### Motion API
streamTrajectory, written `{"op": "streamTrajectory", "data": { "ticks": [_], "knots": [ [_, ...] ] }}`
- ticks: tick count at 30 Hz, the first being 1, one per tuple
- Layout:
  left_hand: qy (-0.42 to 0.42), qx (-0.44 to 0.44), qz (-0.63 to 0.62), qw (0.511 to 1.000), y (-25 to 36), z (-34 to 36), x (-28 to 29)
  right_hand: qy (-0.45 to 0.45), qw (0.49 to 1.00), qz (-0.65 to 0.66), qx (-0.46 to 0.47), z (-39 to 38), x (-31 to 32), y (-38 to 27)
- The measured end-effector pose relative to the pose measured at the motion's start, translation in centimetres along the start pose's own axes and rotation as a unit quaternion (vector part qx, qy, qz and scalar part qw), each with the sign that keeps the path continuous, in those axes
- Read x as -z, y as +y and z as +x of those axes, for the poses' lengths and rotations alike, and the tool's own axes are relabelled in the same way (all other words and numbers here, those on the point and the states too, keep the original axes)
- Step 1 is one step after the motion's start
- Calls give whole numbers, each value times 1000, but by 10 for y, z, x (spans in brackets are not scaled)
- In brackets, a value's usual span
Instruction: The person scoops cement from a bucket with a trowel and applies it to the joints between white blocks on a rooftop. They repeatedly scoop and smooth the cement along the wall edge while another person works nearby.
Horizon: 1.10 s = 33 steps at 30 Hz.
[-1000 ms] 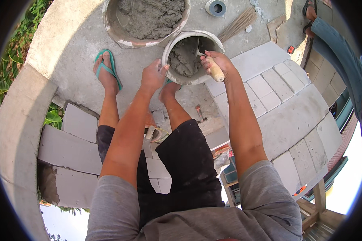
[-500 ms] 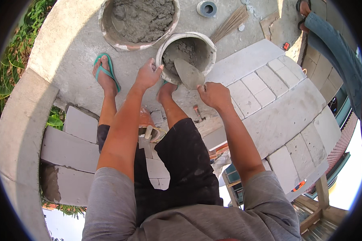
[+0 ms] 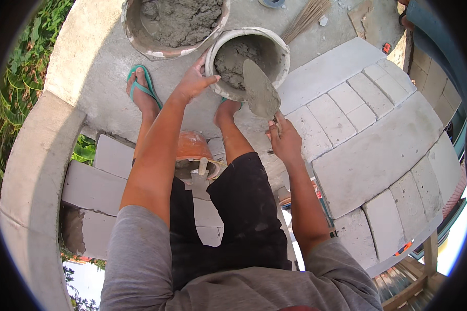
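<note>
My right hand [image 3: 285, 139] is closed round the handle of a pointed trowel [image 3: 263, 92]. Grey mortar covers its blade, which slants over the near right rim of a small pale bucket [image 3: 284, 58]. Inside that bucket lies more wet mortar [image 3: 237, 58]. At the bucket's left side my left hand [image 3: 196, 82] grips the rim, its thumb stretched along the near side and its other fingers partly hidden. A larger bucket [image 3: 135, 39], also holding mortar [image 3: 184, 22], stands just beyond on the left.
An orange bucket [image 3: 193, 144] with a wooden-handled tool [image 3: 203, 167] stands between my legs. Pale blocks [image 3: 379, 160] lie on the right, with others [image 3: 93, 186] at the left. A stick broom [image 3: 307, 19] lies far off. Another person's leg [image 3: 436, 41] shows at far right.
The trowel has drawn back toward me and right, its blade now loaded with mortar. My left hand has settled more firmly on the bucket's rim. The whole view has shifted slightly.
</note>
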<state>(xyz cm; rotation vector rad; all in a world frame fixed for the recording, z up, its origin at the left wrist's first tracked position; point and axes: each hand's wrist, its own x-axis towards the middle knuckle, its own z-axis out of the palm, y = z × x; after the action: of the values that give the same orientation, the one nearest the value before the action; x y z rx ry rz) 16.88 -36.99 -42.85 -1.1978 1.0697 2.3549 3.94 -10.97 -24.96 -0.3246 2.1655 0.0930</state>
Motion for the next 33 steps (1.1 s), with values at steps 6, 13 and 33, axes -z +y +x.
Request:
{"op": "streamTrajectory", "data": {
  "ticks": [6,13,33],
  "knots": [
    [-6,-36,9,999,-19,-6,-13,-32,999,40,5,25,-7,4],
    [3,-91,29,995,-37,-25,-42,11,993,96,63,97,-62,-18],
    [-23,-13,16,1000,-20,-24,-22,149,902,375,158,69,-121,14]
  ]
}}
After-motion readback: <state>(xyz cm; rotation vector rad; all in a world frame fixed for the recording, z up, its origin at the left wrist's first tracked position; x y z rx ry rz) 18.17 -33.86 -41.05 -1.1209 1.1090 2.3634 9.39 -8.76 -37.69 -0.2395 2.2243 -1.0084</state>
